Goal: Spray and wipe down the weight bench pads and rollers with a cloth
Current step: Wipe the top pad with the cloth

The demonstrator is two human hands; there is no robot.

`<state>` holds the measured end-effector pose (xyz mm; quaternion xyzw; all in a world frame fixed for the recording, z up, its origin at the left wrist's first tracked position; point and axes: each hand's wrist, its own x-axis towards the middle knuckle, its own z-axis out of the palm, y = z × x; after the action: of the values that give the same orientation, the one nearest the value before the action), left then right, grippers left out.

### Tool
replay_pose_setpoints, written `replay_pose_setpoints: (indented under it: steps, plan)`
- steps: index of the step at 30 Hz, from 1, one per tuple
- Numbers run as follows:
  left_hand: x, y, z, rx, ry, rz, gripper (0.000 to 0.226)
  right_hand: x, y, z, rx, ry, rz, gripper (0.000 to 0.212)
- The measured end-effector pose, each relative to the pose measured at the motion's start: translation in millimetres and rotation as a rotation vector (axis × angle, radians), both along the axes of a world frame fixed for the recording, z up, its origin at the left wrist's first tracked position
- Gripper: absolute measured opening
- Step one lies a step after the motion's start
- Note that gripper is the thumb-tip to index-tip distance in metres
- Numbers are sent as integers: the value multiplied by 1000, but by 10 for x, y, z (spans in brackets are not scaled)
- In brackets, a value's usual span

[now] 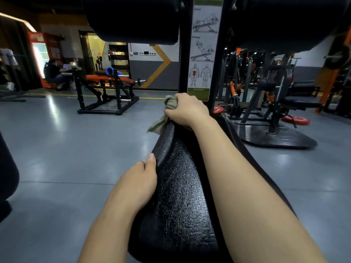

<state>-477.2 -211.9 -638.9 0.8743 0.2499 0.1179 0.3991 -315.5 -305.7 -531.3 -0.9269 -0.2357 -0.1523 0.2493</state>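
We judge the wiping mid-way — our right hand (187, 109) clamps the cloth (167, 112) at the bench pad (182, 186)'s far edge, our left hand (139, 184) curls round its left edge — the rollers (133, 18) remain.

Orange bench (110, 79), red wt plate (295, 120)

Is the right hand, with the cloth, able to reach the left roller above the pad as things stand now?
Probably yes. The right hand grips the cloth at the far end of the pad, and the left roller hangs above it with open space between.
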Motion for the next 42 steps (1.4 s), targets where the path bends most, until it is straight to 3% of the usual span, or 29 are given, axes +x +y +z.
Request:
replay_pose_setpoints:
  steps: [3, 6, 9, 14, 18, 21, 25, 28, 34, 37, 40, 42]
  plan:
    - [-9, -10, 9, 5, -1, -1, 68, 61, -79, 38, 98, 68, -47, 29]
    - [-6, -10, 31, 4, 14, -14, 68, 114, -336, 27, 181, 54, -326, 29]
    - [-26, -17, 52, 9, 36, -26, 70, 101, -536, -56, 310, 74, -496, 44]
    - [-28, -32, 69, 32, 38, -40, 70, 31, -345, -42, 62, -101, -432, 43]
    - [-1, 34, 37, 43, 64, -55, 72, -142, 63, -124, -128, -234, -212, 39]
    - [-2, 7, 41, 47, 75, -65, 72, -110, 71, -158, 8, -145, -225, 35]
    - [-52, -21, 98, 33, 63, -56, 69, 58, -259, -124, 162, -58, -557, 42]
    - [-83, -52, 119, 39, 65, -57, 69, 178, -490, -122, 211, 35, -662, 51]
    - [-73, -42, 119, 45, 64, -49, 68, 65, -233, -100, -21, -137, -501, 44]
    - [-69, -38, 92, 46, 59, -48, 67, 0, -72, -117, -71, -222, -259, 37]
    - [-63, -40, 104, 42, 65, -39, 66, -52, 75, -120, -60, -175, -75, 29]
    - [-68, -50, 112, 41, 68, -34, 66, -66, 115, -103, 30, -100, -148, 29]
